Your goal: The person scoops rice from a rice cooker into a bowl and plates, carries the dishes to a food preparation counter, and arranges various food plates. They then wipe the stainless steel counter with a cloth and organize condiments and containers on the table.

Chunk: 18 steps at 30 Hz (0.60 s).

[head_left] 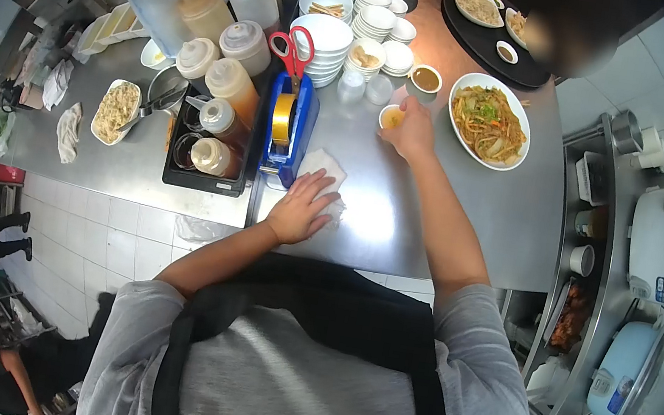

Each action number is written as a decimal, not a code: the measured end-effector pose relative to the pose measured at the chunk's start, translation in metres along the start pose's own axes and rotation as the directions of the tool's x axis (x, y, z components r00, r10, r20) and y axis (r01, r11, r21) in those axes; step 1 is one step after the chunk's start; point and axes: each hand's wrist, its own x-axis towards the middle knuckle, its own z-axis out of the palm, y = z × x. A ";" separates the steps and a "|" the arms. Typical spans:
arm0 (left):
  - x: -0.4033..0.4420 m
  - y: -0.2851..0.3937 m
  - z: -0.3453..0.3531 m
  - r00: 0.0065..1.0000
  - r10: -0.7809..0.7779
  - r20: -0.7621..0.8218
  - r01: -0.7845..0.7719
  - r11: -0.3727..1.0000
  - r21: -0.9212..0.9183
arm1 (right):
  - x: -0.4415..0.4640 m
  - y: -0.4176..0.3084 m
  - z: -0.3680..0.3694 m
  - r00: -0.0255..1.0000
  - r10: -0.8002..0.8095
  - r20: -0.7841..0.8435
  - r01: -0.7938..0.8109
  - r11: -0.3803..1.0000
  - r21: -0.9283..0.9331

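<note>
My left hand (303, 208) lies with fingers spread on a white cloth (323, 167) on the steel counter, just below a blue tape dispenser (301, 130). With its fingers closed at the rim, my right hand (409, 133) holds a small white cup (392, 117) of yellowish sauce. Behind that cup stands another small cup with brown sauce (426, 79). To the right of my right hand is an oval white plate of noodles (489, 122) with green garnish.
Sauce bottles (230, 85) fill a black tray left of the dispenser. Stacked white bowls (323, 39) and small dishes (375, 21) stand behind. A black round tray (469, 35) holds plates at the back right, beside a person. Shelves (571, 243) line the right side.
</note>
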 end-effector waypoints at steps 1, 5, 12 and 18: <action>-0.001 -0.001 0.001 1.000 -0.003 0.004 0.004 1.000 -0.008 | 0.002 0.001 0.000 1.000 0.005 0.002 -0.006 1.000 0.010; 0.000 -0.004 0.000 1.000 -0.010 0.008 0.011 0.999 -0.038 | 0.012 -0.009 -0.026 0.999 0.049 0.013 -0.049 0.998 0.029; -0.002 -0.013 0.003 1.000 0.011 0.021 -0.009 0.996 -0.094 | 0.083 -0.010 -0.081 0.994 -0.085 -0.068 0.084 0.996 -0.024; -0.001 -0.020 0.003 0.999 0.034 0.000 -0.034 0.989 -0.144 | 0.176 0.012 -0.080 0.980 -0.139 -0.144 0.134 0.990 -0.038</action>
